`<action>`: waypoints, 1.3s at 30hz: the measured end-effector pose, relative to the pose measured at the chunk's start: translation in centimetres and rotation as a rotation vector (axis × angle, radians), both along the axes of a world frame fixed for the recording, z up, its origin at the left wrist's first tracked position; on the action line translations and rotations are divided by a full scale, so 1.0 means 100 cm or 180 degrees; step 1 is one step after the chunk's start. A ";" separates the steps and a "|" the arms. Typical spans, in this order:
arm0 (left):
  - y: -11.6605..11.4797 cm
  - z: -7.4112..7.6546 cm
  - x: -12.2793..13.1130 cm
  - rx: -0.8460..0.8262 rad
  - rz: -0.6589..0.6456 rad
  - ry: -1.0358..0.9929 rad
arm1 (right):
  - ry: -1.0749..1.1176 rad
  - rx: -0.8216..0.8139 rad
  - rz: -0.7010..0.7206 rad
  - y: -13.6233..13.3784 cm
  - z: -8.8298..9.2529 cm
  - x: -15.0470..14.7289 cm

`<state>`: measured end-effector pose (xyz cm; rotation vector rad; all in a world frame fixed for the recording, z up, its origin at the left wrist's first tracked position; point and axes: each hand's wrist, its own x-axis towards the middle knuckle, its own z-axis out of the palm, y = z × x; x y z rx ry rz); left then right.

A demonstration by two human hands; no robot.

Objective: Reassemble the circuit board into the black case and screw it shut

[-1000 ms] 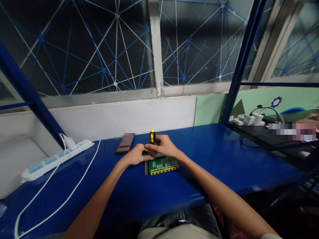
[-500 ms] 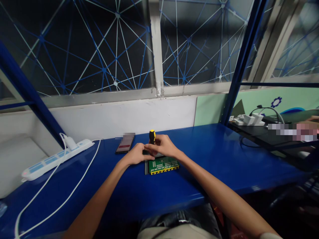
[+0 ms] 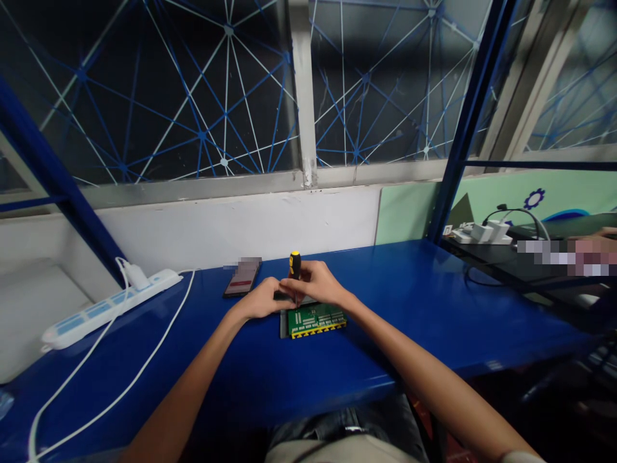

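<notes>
My right hand is closed around a black-and-yellow screwdriver, which stands nearly upright with its handle on top. The thin shaft points down at the upper left part of a green circuit board with a yellow edge strip along its near side. From the left, my left hand reaches in beside the shaft, its thumb at the board's upper left corner and its fingers bent in. The fingertips disappear behind my right hand, so what they grip is hidden. A grey plate edge shows at the board's left.
A phone lies on the blue table behind my left hand. Further left stands a white power strip with a looping white cable. On the right, another person's hand is over a dark neighbouring desk with white plugs.
The screwdriver handle has turned slightly and shifted a little to the right, and more of the shaft shows. Both hands stay almost where they were.
</notes>
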<state>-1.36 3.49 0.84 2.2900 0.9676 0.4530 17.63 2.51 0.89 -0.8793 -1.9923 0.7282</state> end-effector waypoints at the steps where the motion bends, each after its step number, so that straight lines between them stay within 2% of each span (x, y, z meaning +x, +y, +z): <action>1: 0.000 0.000 0.000 -0.0007 0.0004 -0.0020 | 0.0001 -0.0005 0.0010 0.000 0.000 0.000; 5: 0.000 0.000 0.001 0.0006 0.0090 -0.0142 | 0.0024 -0.0041 0.0045 0.000 0.001 0.000; 11: -0.001 0.001 0.000 0.0036 -0.0064 -0.0065 | 0.0082 0.0011 0.0030 -0.001 0.002 0.001; 28: -0.001 0.001 0.002 0.0237 -0.0021 -0.0164 | 0.0202 -0.0063 0.0058 0.001 0.002 0.001; 39: 0.001 -0.002 0.002 0.0145 -0.0004 -0.0084 | 0.0505 -0.0227 0.0124 0.004 0.003 0.005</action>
